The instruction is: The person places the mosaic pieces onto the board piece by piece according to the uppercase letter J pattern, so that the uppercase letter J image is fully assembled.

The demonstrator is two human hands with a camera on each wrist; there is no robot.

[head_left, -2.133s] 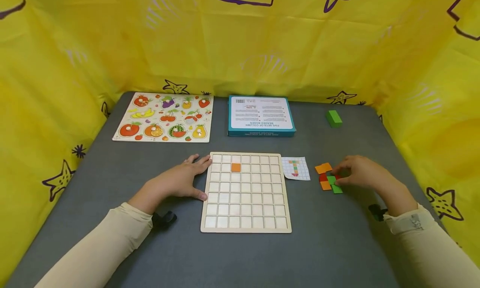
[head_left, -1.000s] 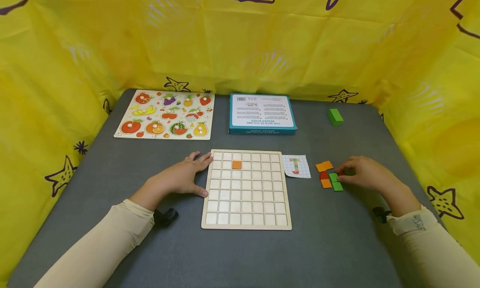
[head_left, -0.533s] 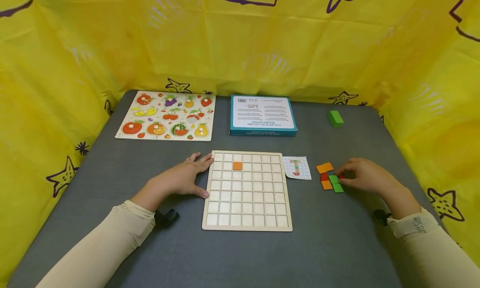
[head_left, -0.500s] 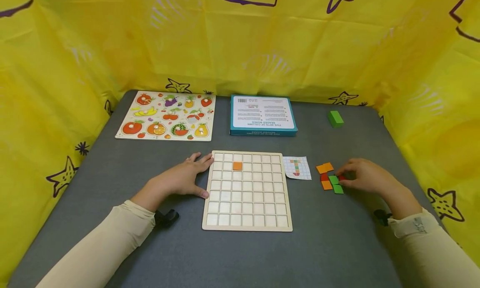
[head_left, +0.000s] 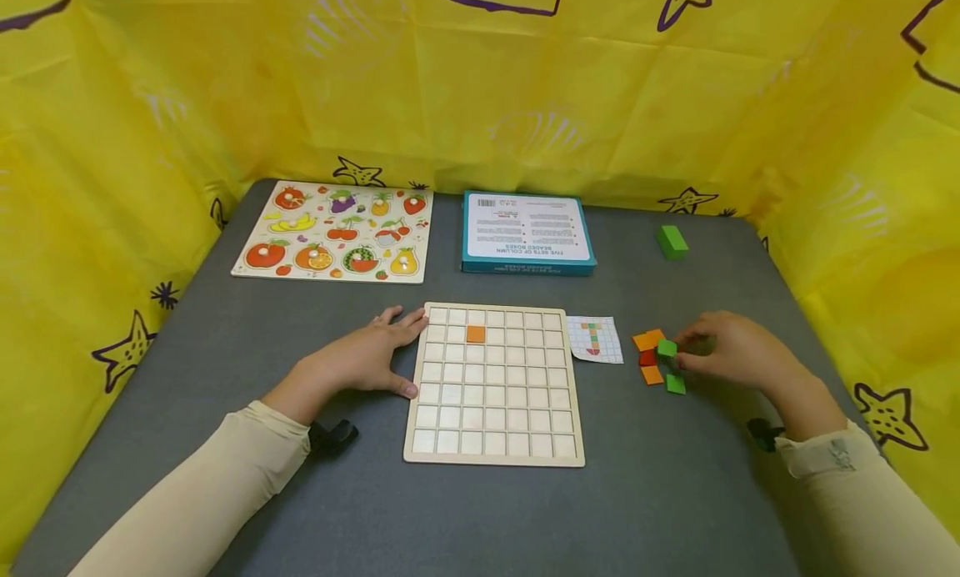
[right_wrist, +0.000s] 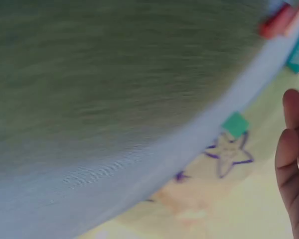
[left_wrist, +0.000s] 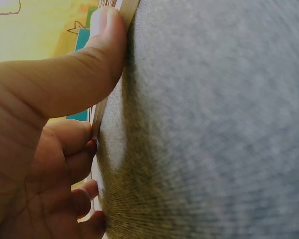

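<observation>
My left hand (head_left: 367,356) rests along the left edge of a wooden grid board (head_left: 495,462), thumb and fingertips touching the rim; the left wrist view shows the thumb (left_wrist: 97,59) against that edge. One orange tile (head_left: 476,334) lies in a cell near the board's top. To the right, my right hand (head_left: 731,352) pinches a green tile (head_left: 667,348), tilted and raised, at its fingertips. Around it lie orange tiles (head_left: 652,376), a red piece (head_left: 647,358) and another green tile (head_left: 676,384). The right wrist view shows a blurred red piece (right_wrist: 276,22) near the hand.
A paper pattern card (head_left: 595,339) lies against the board's right side. Behind stand a fruit peg puzzle (head_left: 333,231), a teal-edged box (head_left: 528,233) and a green block (head_left: 672,243). Yellow cloth (head_left: 480,102) surrounds the grey table (head_left: 510,519).
The green tile by my right fingertips has lifted and tilted away from the other green tile. The red piece beside the fingertips no longer shows in the head view. My left hand stays put.
</observation>
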